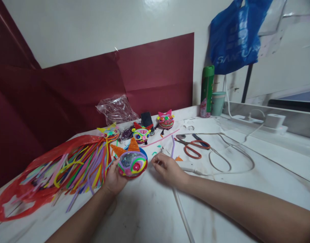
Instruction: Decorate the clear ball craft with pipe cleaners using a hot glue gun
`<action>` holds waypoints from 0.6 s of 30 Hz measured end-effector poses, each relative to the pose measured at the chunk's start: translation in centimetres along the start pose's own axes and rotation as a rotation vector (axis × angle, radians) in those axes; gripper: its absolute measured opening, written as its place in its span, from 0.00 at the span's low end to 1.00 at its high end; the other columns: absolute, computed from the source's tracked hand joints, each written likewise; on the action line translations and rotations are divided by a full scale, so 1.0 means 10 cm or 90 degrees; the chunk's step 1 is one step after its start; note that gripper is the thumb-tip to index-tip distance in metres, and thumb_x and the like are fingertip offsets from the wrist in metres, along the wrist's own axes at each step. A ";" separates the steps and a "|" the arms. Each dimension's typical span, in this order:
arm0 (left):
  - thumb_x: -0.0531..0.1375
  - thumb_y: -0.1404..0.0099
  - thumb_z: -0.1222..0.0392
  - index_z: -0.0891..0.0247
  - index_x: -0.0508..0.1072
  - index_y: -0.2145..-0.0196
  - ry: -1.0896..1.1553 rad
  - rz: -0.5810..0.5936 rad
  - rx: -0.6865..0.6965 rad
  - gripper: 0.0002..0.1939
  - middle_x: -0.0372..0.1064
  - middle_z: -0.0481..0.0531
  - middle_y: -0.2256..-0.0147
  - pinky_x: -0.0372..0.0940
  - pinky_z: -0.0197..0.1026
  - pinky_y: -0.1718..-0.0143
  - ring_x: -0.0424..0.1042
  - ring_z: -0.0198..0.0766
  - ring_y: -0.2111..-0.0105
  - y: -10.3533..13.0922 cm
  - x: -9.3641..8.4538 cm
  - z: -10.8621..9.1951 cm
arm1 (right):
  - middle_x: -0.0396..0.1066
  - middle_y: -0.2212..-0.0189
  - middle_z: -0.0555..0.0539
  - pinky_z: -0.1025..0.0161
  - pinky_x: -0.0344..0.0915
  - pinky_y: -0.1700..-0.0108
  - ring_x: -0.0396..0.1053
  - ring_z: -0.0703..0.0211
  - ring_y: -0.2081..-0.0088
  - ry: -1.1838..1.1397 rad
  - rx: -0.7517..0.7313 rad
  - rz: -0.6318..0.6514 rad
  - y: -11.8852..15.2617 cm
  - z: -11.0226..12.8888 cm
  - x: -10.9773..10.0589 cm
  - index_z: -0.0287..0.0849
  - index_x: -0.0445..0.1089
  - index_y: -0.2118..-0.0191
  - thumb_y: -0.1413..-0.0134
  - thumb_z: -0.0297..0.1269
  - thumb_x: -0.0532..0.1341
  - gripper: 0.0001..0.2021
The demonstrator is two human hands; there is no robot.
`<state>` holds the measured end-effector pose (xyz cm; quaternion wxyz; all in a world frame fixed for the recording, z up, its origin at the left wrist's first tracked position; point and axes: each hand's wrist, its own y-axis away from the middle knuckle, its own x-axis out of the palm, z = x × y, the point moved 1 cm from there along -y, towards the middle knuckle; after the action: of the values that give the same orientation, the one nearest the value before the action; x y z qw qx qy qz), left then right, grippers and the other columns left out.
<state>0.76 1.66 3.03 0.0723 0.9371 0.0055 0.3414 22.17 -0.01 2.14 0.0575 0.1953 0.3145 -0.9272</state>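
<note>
My left hand (115, 179) holds a round mask-like craft piece (133, 164) by its left edge. The piece has two orange ears, a pink eye ringed in white, yellow and green, and a bare dark patch on the other side. Just right of it, my right hand (165, 168) hovers over the table with its fingertips pinched together; what they hold, if anything, is too small to name. Behind stand finished-looking faces: one with red ears (141, 133), one with pink ears (166, 119) and one with yellow ears (109, 132).
Many coloured fuzzy sticks (81, 165) spread over a red plastic bag (20, 212) at left. Red-handled scissors (193, 148), a looping cable (251, 162) and a purple stick (173, 146) lie at right. A phone (146, 119) leans behind; a green can (207, 91) stands near a cup (218, 104).
</note>
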 end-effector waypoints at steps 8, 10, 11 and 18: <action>0.51 0.35 0.60 0.64 0.75 0.54 0.003 0.031 -0.022 0.17 0.79 0.56 0.65 0.69 0.55 0.55 0.78 0.47 0.64 0.01 -0.02 0.00 | 0.68 0.70 0.48 0.65 0.63 0.64 0.66 0.61 0.68 -0.003 -0.011 0.011 0.03 0.03 0.01 0.41 0.67 0.67 0.50 0.21 0.55 0.09; 0.52 0.36 0.57 0.64 0.76 0.57 -0.012 0.049 -0.026 0.16 0.79 0.57 0.64 0.70 0.58 0.60 0.77 0.50 0.64 0.01 -0.02 -0.01 | 0.68 0.71 0.48 0.65 0.63 0.64 0.66 0.61 0.69 -0.003 -0.009 0.011 0.03 0.03 0.01 0.40 0.67 0.67 0.49 0.21 0.55 0.08; 0.53 0.36 0.56 0.64 0.76 0.59 -0.021 0.060 -0.029 0.16 0.79 0.57 0.64 0.70 0.59 0.62 0.77 0.51 0.64 0.02 -0.02 -0.01 | 0.68 0.71 0.48 0.65 0.63 0.65 0.66 0.61 0.69 -0.003 -0.008 0.011 0.03 0.03 0.01 0.40 0.67 0.68 0.49 0.21 0.55 0.08; 0.52 0.37 0.52 0.65 0.76 0.61 -0.060 0.094 -0.066 0.18 0.78 0.60 0.64 0.70 0.62 0.70 0.77 0.56 0.65 0.04 -0.03 -0.03 | 0.67 0.72 0.49 0.65 0.63 0.65 0.65 0.61 0.69 -0.026 -0.014 0.019 0.04 0.07 0.01 0.41 0.67 0.68 0.49 0.23 0.55 0.07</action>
<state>0.30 1.30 3.07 0.0957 0.9451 -0.0847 0.3009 21.98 -0.72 2.38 0.0797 0.1799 0.3203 -0.9267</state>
